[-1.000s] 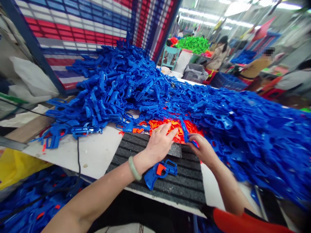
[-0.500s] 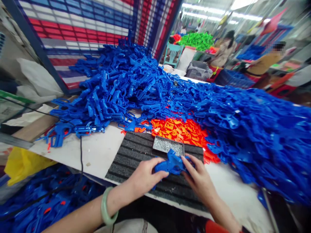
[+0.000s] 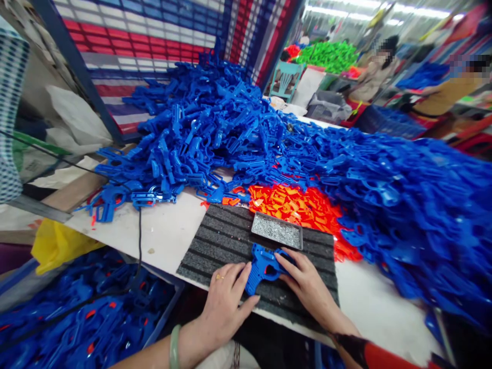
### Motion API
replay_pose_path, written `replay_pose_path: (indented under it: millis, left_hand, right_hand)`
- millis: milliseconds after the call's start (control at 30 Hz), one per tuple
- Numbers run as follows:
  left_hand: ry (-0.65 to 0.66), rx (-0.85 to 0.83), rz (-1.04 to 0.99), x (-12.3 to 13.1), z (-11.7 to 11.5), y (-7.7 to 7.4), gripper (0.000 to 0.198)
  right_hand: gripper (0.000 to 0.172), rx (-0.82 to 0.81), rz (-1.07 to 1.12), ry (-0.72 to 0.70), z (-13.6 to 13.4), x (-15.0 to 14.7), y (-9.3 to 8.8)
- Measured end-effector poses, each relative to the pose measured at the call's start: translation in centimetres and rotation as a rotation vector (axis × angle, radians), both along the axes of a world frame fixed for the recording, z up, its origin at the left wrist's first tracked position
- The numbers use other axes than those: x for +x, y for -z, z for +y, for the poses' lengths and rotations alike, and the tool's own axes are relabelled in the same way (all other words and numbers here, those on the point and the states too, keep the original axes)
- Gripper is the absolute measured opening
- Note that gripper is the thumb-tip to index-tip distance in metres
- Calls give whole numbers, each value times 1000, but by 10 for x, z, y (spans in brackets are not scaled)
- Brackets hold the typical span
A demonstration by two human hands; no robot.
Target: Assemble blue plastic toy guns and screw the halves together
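Note:
A blue plastic toy gun [image 3: 265, 262] lies flat on a dark ribbed mat, its barrel to the right and its ribbed handle toward me. My left hand [image 3: 227, 300] holds the handle end, fingers along its left side and thumb below. My right hand [image 3: 307, 284] grips the barrel end between thumb and fingers, which partly hide it. Just beyond the toy gun, a shallow tray [image 3: 277, 230] of small silvery metal pieces rests on the mat [image 3: 219, 238]. A spot of orange shows near the trigger.
Loose orange plastic pieces [image 3: 295, 205] lie behind the tray. Large heaps of blue toy gun parts [image 3: 215, 123] cover the table's back and right. A bin of blue toy guns [image 3: 92, 307] stands lower left, beside a black cord [image 3: 140, 241]. Other people sit at the far right.
The toy gun has come down onto the mat and turned, so its handle points toward me. My left hand has shifted its hold on the handle. The view has swung slightly left.

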State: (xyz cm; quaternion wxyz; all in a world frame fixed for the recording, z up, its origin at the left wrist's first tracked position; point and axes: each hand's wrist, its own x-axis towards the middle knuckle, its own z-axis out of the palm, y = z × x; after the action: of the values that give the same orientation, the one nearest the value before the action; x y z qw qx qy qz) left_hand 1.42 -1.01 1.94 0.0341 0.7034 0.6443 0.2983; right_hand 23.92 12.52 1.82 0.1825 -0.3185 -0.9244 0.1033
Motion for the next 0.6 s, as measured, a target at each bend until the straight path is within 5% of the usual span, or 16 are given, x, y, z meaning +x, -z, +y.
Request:
replay_pose_path:
  millis: [600]
  left_hand:
    - [-2,28,47,2,0,5,43]
  right_hand:
    - [43,26,-3,16,5,5,6]
